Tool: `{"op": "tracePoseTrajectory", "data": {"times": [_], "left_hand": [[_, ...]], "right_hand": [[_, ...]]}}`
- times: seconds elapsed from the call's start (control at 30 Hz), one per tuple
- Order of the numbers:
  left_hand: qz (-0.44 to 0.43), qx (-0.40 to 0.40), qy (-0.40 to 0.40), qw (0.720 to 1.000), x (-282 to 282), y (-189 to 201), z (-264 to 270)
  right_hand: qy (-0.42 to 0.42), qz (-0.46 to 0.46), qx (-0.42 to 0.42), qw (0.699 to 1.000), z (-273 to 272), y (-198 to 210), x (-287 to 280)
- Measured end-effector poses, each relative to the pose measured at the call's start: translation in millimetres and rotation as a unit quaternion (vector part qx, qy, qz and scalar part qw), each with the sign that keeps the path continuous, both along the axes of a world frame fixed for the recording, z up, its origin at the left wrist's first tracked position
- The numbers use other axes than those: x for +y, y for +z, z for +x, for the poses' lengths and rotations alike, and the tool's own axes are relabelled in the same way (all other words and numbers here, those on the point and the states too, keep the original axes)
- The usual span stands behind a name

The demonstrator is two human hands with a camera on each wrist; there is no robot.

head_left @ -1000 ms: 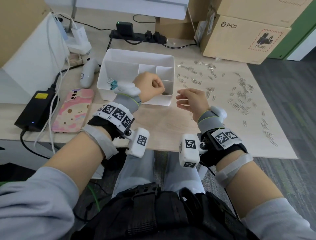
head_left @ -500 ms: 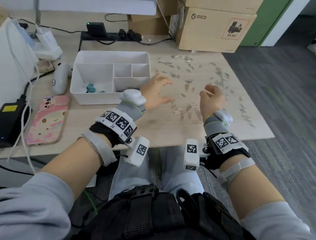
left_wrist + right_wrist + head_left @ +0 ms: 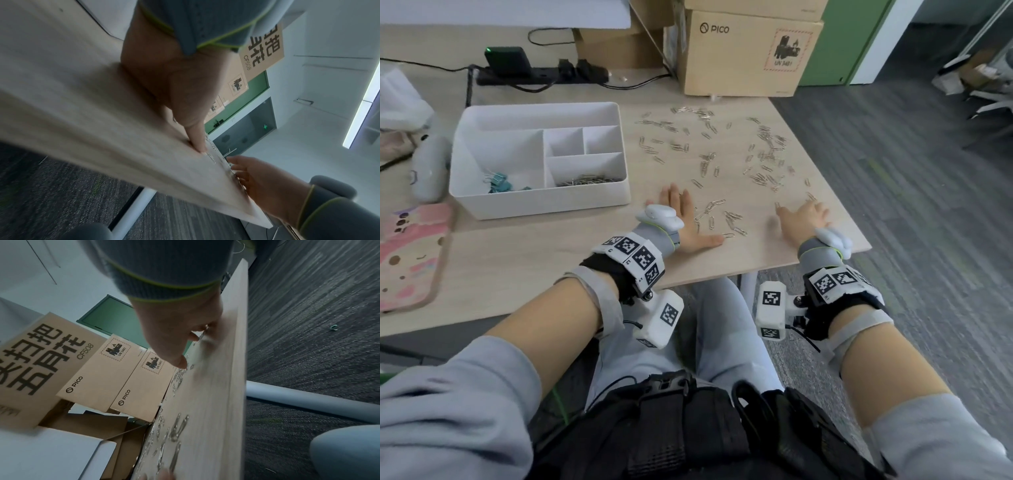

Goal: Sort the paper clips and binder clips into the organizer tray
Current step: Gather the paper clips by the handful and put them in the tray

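The white organizer tray [image 3: 541, 205] stands at the left of the table. Teal binder clips [image 3: 500, 183] lie in its large left compartment and a pile of paper clips [image 3: 585, 179] in its front right one. Many loose paper clips [image 3: 763, 161] are scattered over the table to the tray's right. My left hand [image 3: 685, 219] lies flat on the table just right of the tray, thumb stretched toward a small group of clips [image 3: 726, 219]. My right hand [image 3: 803, 217] presses spread fingers down on clips near the table's right edge. In the right wrist view a clip [image 3: 203, 334] sits under its fingers.
A pink phone [image 3: 410, 253] lies at the front left and a grey device [image 3: 431, 168] rests beside the tray. A PICO cardboard box [image 3: 746, 54] and a power strip [image 3: 541, 73] stand at the back. The table's right edge [image 3: 839, 205] runs close to my right hand.
My left hand came away from the tray, opened and dropped flat on the table. My right hand moved right and down onto the clips. The head view swung right.
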State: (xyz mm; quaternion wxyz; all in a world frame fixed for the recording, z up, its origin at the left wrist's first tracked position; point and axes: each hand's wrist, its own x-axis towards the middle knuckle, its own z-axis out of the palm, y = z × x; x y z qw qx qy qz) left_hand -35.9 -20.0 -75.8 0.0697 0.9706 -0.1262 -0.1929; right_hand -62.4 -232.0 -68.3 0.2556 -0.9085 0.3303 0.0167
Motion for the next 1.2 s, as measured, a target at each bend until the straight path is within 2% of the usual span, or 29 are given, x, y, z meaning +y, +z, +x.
{"op": "tracePoseTrajectory", "data": {"times": [0.2, 0.37, 0.43, 0.5, 0.53, 0.63, 0.77, 1.03, 1.2], "left_hand": [[0.005, 0.002, -0.013, 1.000, -27.4, 2.2, 6.7], [-0.053, -0.018, -0.033, 0.998, -46.7, 2.3, 18.2], [-0.103, 0.009, -0.060, 0.993, -45.0, 8.0, 26.6], [-0.157, 0.015, -0.070, 0.985, -36.4, 18.1, 30.9], [-0.163, -0.007, -0.074, 0.984, -31.2, 22.7, 31.4], [-0.112, -0.069, -0.066, 0.989, -13.9, 38.8, 34.3], [-0.142, 0.003, -0.030, 0.989, -0.3, 42.3, 40.3], [-0.232, 0.042, -0.018, 0.972, -24.8, 22.7, 56.9], [-0.252, 0.053, -0.013, 0.966, -32.2, 25.2, 78.3]], "right_hand": [[0.125, 0.060, -0.051, 0.989, 1.4, -0.6, 12.0], [0.232, 0.106, -0.103, 0.962, 1.9, -2.4, 26.6], [0.214, 0.133, -0.157, 0.955, 1.6, 0.3, 26.1], [0.172, 0.109, -0.197, 0.959, 1.0, 3.7, 20.5], [0.158, 0.077, -0.184, 0.967, 0.6, 6.2, 17.1], [0.150, 0.005, -0.068, 0.986, 1.7, 16.4, 10.9], [0.192, 0.016, 0.006, 0.981, 11.3, 18.7, 12.9], [0.182, 0.146, -0.084, 0.969, 36.9, 8.8, 26.2], [0.175, 0.218, -0.109, 0.954, 53.8, 10.2, 24.3]]}}
